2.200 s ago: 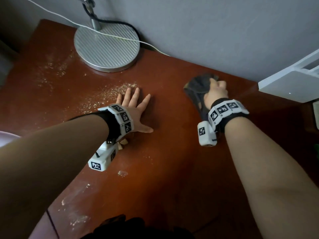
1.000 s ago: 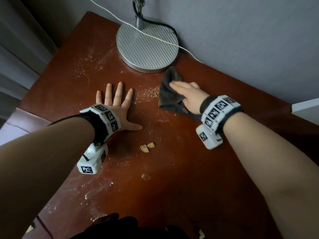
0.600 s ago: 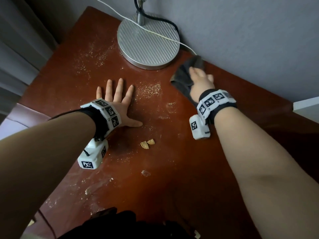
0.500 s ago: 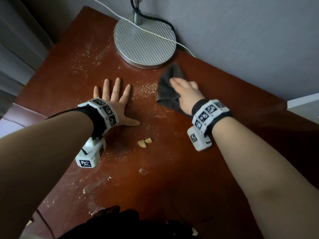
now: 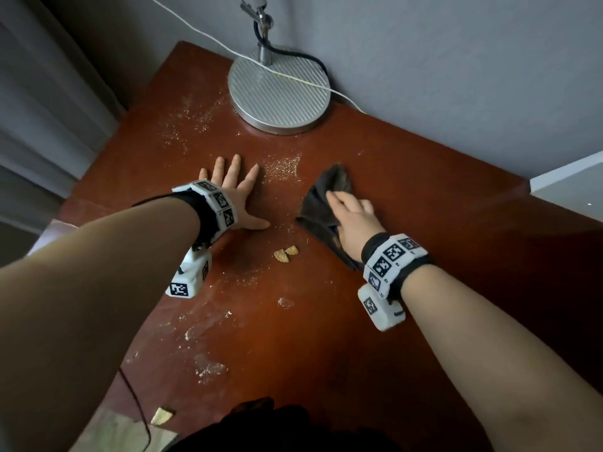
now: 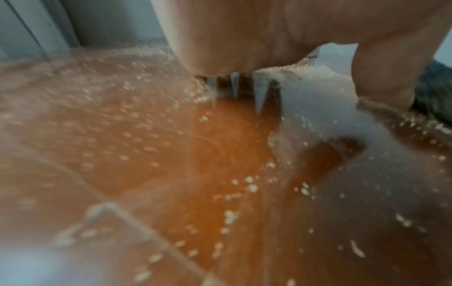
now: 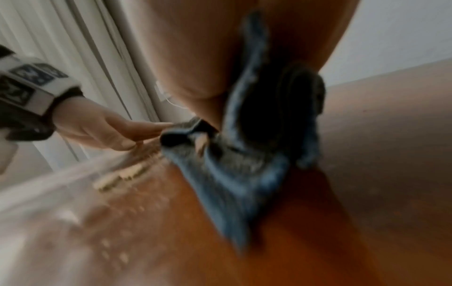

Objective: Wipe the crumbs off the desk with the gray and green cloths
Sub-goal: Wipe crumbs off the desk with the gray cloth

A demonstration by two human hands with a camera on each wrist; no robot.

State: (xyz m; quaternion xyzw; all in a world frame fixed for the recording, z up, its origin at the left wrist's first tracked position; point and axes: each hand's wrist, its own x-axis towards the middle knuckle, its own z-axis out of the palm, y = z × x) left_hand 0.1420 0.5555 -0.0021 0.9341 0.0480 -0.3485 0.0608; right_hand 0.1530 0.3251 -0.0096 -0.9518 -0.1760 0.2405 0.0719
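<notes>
Under my right hand (image 5: pixel 350 216) the gray cloth (image 5: pixel 321 203) lies bunched on the reddish-brown desk (image 5: pixel 326 337). The fingers lie over it. In the right wrist view the cloth (image 7: pixel 232 183) folds up against the palm, with a curled fingertip tucked in it. My left hand (image 5: pixel 233 190) rests flat and spread on the desk, holding nothing, a hand's width left of the cloth. Fine crumbs (image 5: pixel 284 166) lie between the hands, and two bigger pieces (image 5: pixel 285 254) lie nearer me. More crumbs (image 6: pixel 249 185) speckle the wood below the left palm. No green cloth is in view.
A round ribbed metal lamp base (image 5: pixel 279 93) stands at the back by the wall, with a white cable (image 5: pixel 293 78) across it. A white box (image 5: pixel 571 181) sits at the right edge. More crumb smears (image 5: pixel 208 370) lie near the front, and a thin dark cord (image 5: pixel 137 406) crosses the front left corner.
My right hand has swept the gray cloth back and forth beside the lamp base and has now drawn it away from the base, toward me. The left hand has stayed flat in place.
</notes>
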